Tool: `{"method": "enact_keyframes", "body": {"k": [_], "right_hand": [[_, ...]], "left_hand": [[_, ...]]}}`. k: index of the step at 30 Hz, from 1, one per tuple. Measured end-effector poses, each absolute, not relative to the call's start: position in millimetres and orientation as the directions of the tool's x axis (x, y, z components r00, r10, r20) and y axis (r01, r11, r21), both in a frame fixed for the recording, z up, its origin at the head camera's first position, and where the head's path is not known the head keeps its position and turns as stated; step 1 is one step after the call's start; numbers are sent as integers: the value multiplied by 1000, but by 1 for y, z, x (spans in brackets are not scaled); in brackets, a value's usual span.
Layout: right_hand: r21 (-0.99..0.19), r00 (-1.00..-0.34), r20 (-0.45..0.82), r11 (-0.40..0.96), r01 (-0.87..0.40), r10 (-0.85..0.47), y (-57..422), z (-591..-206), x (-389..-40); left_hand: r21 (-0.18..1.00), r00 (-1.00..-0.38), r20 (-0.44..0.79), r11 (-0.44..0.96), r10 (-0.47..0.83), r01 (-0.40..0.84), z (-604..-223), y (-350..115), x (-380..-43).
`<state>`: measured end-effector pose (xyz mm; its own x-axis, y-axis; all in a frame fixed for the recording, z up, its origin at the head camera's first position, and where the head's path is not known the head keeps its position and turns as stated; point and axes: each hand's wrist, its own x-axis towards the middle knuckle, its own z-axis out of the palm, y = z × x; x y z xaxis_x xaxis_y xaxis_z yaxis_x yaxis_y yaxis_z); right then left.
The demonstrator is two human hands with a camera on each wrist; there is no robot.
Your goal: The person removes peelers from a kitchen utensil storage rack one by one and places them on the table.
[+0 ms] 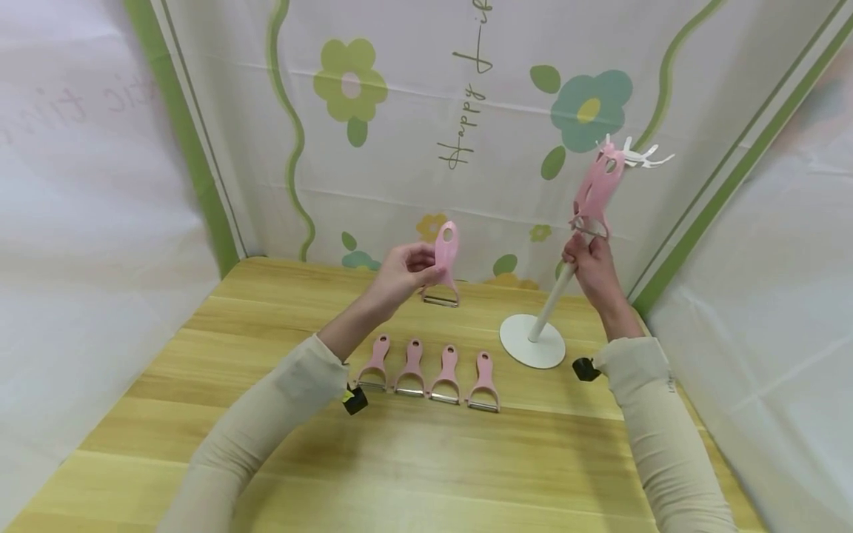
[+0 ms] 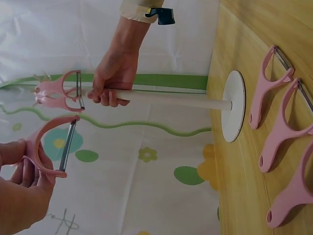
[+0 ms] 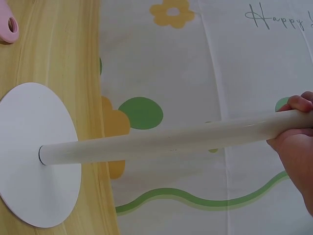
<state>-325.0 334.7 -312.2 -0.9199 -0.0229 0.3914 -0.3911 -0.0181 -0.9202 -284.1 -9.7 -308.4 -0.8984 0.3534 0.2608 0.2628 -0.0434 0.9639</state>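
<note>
My left hand [image 1: 404,275] holds a pink peeler [image 1: 446,252] above the table, handle up and blade down. In the left wrist view its blade [image 2: 68,147] faces the stand. My right hand [image 1: 595,270] grips the white pole [image 3: 171,142] of an upright stand near its top. Pink peelers [image 1: 600,185] hang from the white hooks [image 1: 643,157] at the stand's top, just above the right hand; they overlap, so their number is hard to tell. The round white base [image 1: 520,344] rests on the table.
Several pink peelers [image 1: 448,374] lie in a row on the wooden table [image 1: 426,459], handles pointing away. Behind the table hangs a white curtain [image 1: 413,148] with printed flowers. More white cloth [image 1: 766,296] borders the right side.
</note>
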Motion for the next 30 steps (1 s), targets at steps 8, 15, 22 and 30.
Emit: {"method": "enact_keyframes", "body": {"k": [8, 15, 22, 30], "right_hand": [[-912, -912, 411, -15, -410, -16, 340, -317, -329], [-906, -907, 420, -71, -418, -15, 341, -321, -333], [-900, -902, 432, -71, -430, -17, 339, -321, -334], [-904, -906, 424, -79, -421, -17, 340, -321, -333]], "left_hand": [[975, -917, 215, -14, 336, 223, -316, -19, -284], [981, -926, 188, -12, 328, 195, -323, -29, -282], [986, -936, 153, 13, 317, 165, -331, -40, -281], [990, -943, 122, 35, 310, 140, -345, -54, -281]]}}
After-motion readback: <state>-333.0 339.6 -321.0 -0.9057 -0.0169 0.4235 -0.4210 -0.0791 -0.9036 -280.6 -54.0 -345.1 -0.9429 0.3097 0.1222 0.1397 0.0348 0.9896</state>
